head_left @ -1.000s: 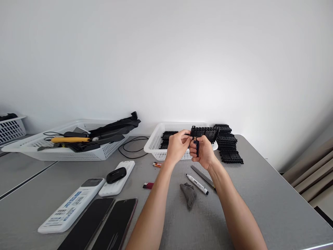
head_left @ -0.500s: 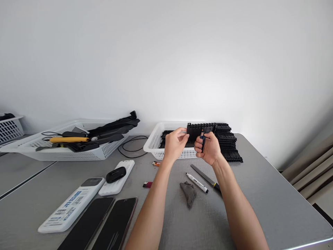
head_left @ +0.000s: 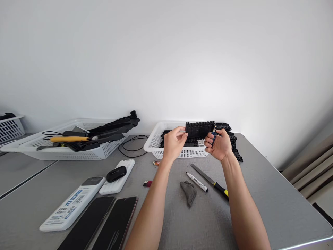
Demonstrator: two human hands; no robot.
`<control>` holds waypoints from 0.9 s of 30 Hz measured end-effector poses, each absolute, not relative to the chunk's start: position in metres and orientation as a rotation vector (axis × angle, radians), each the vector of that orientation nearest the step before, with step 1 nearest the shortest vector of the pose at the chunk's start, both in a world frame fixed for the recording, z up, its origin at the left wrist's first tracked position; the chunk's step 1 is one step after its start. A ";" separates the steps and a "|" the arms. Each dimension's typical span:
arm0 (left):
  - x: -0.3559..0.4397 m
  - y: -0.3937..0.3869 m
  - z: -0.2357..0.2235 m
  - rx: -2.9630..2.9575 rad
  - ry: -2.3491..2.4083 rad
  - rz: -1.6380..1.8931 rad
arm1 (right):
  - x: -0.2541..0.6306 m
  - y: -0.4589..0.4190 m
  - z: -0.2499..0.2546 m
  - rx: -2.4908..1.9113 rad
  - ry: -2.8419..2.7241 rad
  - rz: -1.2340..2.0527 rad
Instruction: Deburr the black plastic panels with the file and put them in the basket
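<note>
My left hand [head_left: 173, 142] pinches the left end of a black ribbed plastic strip [head_left: 199, 130], which is held up on edge over the front of a white basket [head_left: 179, 153]. In my right hand [head_left: 220, 144], the fingers are curled round a blue lighter [head_left: 213, 138], its metal top upward by the strip's right end. Whether a flame burns there is too small to tell. More black ribbed strips [head_left: 192, 143] lie inside the basket, and others are stacked [head_left: 232, 139] to its right, partly behind my right hand.
Below my hands lie a flat file [head_left: 205, 174], a white marker [head_left: 197, 182] and a grey cloth [head_left: 188, 193]. Two lighters, orange [head_left: 156, 163] and dark red [head_left: 147, 183], are by my left forearm. Phones [head_left: 114, 222], power banks [head_left: 73, 205] and a tool basket [head_left: 93, 154] stand left.
My right hand with the blue lighter has moved right along the strip, from near its middle to its right end. My left hand keeps its pinch, shifted very slightly left.
</note>
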State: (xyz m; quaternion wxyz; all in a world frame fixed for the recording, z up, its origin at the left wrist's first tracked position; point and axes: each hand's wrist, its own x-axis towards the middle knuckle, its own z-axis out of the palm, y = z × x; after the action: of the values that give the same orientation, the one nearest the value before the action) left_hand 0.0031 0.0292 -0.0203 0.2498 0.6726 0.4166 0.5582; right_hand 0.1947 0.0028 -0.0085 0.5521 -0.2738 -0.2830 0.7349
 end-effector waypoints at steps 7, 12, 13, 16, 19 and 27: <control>0.005 0.028 -0.020 1.829 1.104 1.525 | 0.180 0.001 -0.007 -0.684 -0.747 1.775; 0.008 0.025 -0.018 1.870 1.114 1.512 | 0.158 -0.002 -0.007 -0.730 -0.782 1.812; 0.009 0.025 -0.018 1.877 1.105 1.508 | 0.155 -0.002 -0.007 -0.736 -0.796 1.821; 0.012 0.022 -0.016 1.887 1.043 1.475 | 0.147 -0.003 -0.009 -0.743 -0.861 1.848; 0.013 0.021 -0.015 1.880 1.021 1.452 | 0.141 -0.005 -0.010 -0.766 -0.939 1.831; 0.008 0.033 -0.024 1.608 1.150 1.555 | 0.144 -0.011 -0.006 -0.887 -0.973 1.296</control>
State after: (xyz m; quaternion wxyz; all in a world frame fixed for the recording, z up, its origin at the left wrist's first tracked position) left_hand 0.0085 0.0335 -0.0237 0.3082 0.6082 0.4349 0.5882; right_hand 0.1444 -0.0114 -0.0063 0.6028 -0.3830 -0.4202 0.5597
